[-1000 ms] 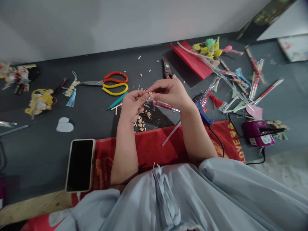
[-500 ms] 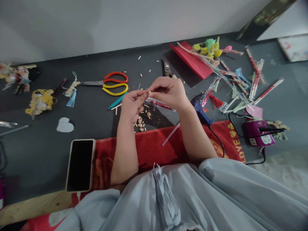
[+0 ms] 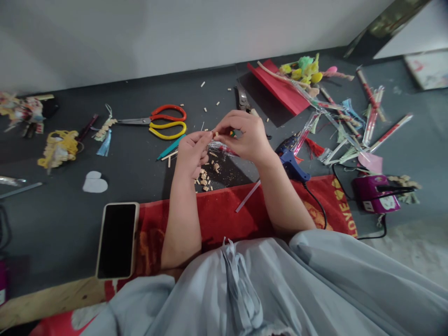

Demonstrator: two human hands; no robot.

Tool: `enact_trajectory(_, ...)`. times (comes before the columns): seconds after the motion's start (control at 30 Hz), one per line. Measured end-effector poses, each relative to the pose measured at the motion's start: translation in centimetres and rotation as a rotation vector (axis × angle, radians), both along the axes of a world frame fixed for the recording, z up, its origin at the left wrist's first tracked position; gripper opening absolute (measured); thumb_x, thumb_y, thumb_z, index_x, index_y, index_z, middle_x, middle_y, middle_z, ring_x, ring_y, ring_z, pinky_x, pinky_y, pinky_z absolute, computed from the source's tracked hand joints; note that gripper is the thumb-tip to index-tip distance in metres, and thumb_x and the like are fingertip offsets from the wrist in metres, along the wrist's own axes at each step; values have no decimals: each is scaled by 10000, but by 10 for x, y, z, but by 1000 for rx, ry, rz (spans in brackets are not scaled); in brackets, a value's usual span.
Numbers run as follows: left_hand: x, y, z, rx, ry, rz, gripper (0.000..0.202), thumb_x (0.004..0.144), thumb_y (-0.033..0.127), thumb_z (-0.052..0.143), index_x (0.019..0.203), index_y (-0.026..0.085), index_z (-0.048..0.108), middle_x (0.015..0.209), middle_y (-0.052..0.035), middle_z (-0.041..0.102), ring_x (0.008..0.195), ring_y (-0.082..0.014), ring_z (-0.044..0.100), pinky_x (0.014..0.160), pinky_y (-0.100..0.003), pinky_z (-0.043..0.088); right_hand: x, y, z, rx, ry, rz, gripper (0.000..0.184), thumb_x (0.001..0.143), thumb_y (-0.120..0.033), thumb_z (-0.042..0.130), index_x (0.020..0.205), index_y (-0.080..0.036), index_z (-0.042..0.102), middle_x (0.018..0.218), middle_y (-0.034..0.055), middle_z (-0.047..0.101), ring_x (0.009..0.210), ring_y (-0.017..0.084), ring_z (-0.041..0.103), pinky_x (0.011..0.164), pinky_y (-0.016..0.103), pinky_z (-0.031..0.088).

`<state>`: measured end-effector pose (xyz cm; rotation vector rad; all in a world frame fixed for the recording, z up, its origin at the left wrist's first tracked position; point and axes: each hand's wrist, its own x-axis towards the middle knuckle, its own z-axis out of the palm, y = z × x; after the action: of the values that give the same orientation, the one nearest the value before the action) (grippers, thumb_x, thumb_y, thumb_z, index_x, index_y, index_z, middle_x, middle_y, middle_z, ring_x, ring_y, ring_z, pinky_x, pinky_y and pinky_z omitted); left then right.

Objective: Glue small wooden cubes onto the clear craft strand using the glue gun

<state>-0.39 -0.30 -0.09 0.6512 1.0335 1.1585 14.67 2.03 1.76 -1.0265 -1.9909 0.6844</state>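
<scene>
My left hand [image 3: 192, 151] and my right hand [image 3: 245, 135] meet at the fingertips above the middle of the dark tabletop [image 3: 140, 158]. A tiny pale wooden piece [image 3: 216, 135] sits between the thumb and fingers of my right hand. The left thumb and forefinger are pinched together right against it; its exact shape is mostly covered. Under the hands lie several cut wooden bits [image 3: 204, 179] and sawdust. A teal pen [image 3: 171, 148] rests by my left hand, and a blue glue gun [image 3: 294, 165] lies just right of my right wrist.
Scissors [image 3: 168, 122] with red and yellow handles lie left of centre, cutters [image 3: 242, 98] beyond my hands. Wrapped sticks and tassels [image 3: 338, 121] crowd the right, near red paper [image 3: 280, 88]. A phone [image 3: 117, 240] lies beside the red towel [image 3: 227, 219]; a paper heart [image 3: 95, 183] is farther left.
My right hand has turned slightly and its fingers have shifted a little around the wooden piece. The left fingers have moved slightly. The things on the table stay put.
</scene>
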Motion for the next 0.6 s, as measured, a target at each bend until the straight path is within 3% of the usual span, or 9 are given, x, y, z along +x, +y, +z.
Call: enact_trajectory(0.6,-1,2,-5,6,29,-14,143,671,230,726,694,158,605,392,132,304,316,11,163,305,-136,117,-1,-2,1,54,-100,34,115,799,-159,550,821,-184,660,838,30,616,725,118,538,704,286,451)
